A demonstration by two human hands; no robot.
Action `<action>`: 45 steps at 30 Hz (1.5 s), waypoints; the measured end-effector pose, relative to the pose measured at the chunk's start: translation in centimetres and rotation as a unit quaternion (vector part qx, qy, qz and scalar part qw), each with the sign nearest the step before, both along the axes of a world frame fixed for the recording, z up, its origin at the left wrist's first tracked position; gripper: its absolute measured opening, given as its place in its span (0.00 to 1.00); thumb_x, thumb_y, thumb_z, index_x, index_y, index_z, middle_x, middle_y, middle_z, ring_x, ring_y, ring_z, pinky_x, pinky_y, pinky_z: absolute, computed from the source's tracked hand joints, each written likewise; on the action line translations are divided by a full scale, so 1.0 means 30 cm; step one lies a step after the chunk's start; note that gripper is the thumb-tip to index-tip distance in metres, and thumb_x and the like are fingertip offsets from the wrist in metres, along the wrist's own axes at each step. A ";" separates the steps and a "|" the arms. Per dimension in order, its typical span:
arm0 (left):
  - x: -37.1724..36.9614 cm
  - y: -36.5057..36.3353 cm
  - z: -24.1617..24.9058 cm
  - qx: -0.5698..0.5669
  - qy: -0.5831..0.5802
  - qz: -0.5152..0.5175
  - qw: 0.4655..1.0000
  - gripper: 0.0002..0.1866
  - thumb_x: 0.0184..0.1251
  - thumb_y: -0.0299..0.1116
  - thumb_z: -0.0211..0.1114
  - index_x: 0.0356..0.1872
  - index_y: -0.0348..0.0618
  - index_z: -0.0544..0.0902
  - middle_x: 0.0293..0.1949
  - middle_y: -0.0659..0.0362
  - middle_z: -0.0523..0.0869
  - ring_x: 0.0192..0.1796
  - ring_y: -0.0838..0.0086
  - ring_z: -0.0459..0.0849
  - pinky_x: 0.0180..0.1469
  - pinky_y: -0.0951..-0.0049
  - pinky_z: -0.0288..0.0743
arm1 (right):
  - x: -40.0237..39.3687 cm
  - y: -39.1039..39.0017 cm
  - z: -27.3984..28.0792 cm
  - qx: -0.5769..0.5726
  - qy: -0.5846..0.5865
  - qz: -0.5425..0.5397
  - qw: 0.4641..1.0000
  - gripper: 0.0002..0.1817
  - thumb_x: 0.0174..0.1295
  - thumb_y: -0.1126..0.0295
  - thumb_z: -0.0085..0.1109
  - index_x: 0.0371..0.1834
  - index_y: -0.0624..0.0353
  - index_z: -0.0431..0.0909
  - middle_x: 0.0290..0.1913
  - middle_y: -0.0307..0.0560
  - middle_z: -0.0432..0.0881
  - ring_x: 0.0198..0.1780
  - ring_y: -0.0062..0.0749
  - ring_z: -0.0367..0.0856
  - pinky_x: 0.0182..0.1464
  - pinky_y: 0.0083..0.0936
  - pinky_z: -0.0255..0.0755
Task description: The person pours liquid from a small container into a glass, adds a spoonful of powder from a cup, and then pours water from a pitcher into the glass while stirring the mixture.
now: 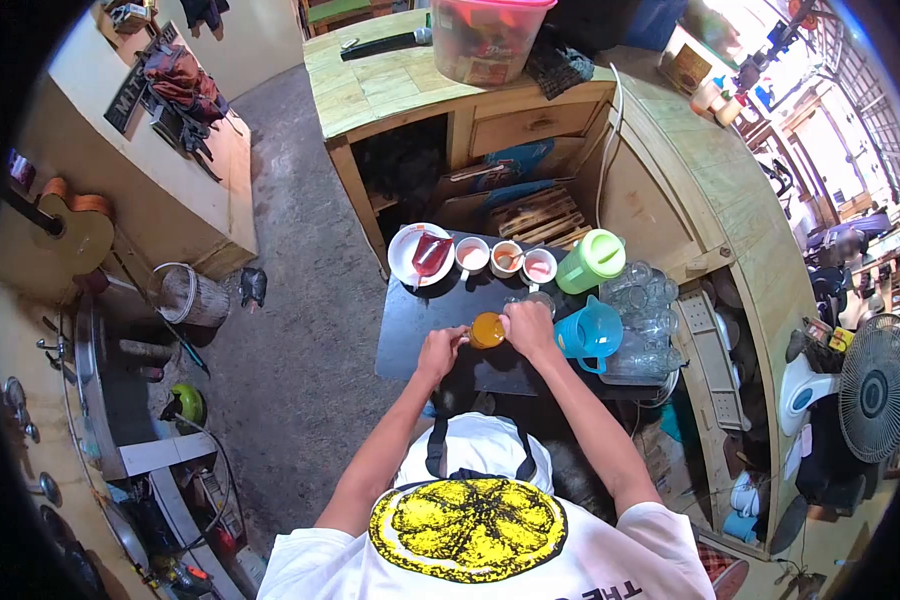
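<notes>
A round cup of orange liquid (486, 331) is between my hands, over the near part of the small black table (410, 345). My left hand (440, 353) is closed, its fingertips pinched at the cup's left side, where a handle may be hidden. My right hand (528, 326) is closed at the cup's right rim; its fingers hide whatever they hold. A clear glass (542, 302) stands just beyond it. Beyond are a white bowl (402, 241) with a red packet (431, 255) and three white cups, one cup (506, 258) holding a spoon.
Right of my right hand stand a blue pitcher (592, 328), a green lidded pitcher (597, 260) and several upturned glasses (650, 315). A wooden counter (390, 85) curves behind the table. A fan (875, 390) is at far right, a bucket (192, 297) on the floor at left.
</notes>
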State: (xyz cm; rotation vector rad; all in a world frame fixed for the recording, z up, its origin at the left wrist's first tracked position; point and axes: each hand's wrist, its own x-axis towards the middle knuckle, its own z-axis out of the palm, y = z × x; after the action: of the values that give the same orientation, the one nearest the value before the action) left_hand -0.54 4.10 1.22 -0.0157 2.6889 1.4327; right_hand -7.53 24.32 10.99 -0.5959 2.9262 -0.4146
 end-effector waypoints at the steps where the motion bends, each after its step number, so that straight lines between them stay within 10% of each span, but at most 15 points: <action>1: 0.000 0.000 0.009 0.006 -0.003 0.001 1.000 0.13 0.70 0.30 0.68 0.54 0.45 0.89 0.43 0.42 0.89 0.46 0.44 0.88 0.47 0.51 0.80 | -0.002 0.004 -0.005 0.019 -0.001 0.000 1.000 0.10 0.60 0.64 0.69 0.31 0.60 0.89 0.30 0.61 0.87 0.36 0.58 0.87 0.42 0.50 0.80; 7: -0.001 -0.002 0.011 -0.007 -0.004 -0.002 1.000 0.13 0.70 0.29 0.68 0.54 0.45 0.89 0.44 0.42 0.89 0.47 0.45 0.88 0.47 0.51 0.81 | 0.027 -0.013 -0.033 -0.131 -0.030 0.015 0.991 0.11 0.60 0.64 0.68 0.27 0.61 0.88 0.28 0.59 0.86 0.35 0.55 0.88 0.40 0.50 0.79; 13: -0.001 -0.002 -0.014 -0.008 0.008 -0.003 1.000 0.13 0.71 0.29 0.67 0.54 0.46 0.89 0.43 0.42 0.89 0.46 0.45 0.88 0.47 0.51 0.80 | 0.010 -0.007 0.008 0.046 0.051 0.014 0.998 0.11 0.58 0.63 0.68 0.27 0.60 0.88 0.28 0.60 0.86 0.34 0.56 0.87 0.41 0.50 0.79; 28: -0.002 0.000 0.034 0.006 -0.002 -0.006 1.000 0.13 0.71 0.30 0.67 0.54 0.45 0.88 0.43 0.42 0.88 0.46 0.44 0.88 0.47 0.53 0.80 | 0.038 -0.020 -0.048 -0.080 0.010 0.016 0.997 0.12 0.59 0.64 0.68 0.25 0.62 0.87 0.27 0.58 0.87 0.33 0.54 0.87 0.42 0.49 0.76; 34: 0.002 -0.002 0.013 0.021 0.002 0.002 1.000 0.13 0.71 0.31 0.67 0.54 0.46 0.89 0.44 0.43 0.89 0.47 0.46 0.89 0.48 0.52 0.81 | 0.018 -0.016 -0.001 0.082 0.007 0.029 0.996 0.11 0.60 0.64 0.68 0.27 0.62 0.88 0.29 0.59 0.87 0.35 0.56 0.87 0.44 0.50 0.78; 40: -0.004 -0.002 -0.003 0.022 -0.003 0.003 1.000 0.13 0.71 0.30 0.67 0.55 0.45 0.89 0.43 0.43 0.89 0.47 0.46 0.89 0.48 0.54 0.81 | 0.029 -0.022 -0.068 -0.101 -0.002 0.029 0.994 0.12 0.61 0.63 0.67 0.27 0.60 0.89 0.29 0.59 0.87 0.33 0.52 0.88 0.43 0.47 0.75; 45: -0.007 -0.003 -0.013 0.017 -0.003 0.002 1.000 0.13 0.71 0.30 0.67 0.55 0.45 0.89 0.43 0.42 0.89 0.46 0.45 0.89 0.47 0.53 0.81 | 0.010 -0.009 -0.032 0.011 0.041 0.021 0.999 0.12 0.61 0.64 0.66 0.27 0.62 0.87 0.29 0.61 0.87 0.36 0.57 0.88 0.46 0.52 0.78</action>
State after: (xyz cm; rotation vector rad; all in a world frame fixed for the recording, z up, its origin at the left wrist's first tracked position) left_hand -0.74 4.03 0.84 -0.0234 2.6596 1.4775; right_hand -7.23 24.04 10.03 -0.6854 2.9865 -0.3604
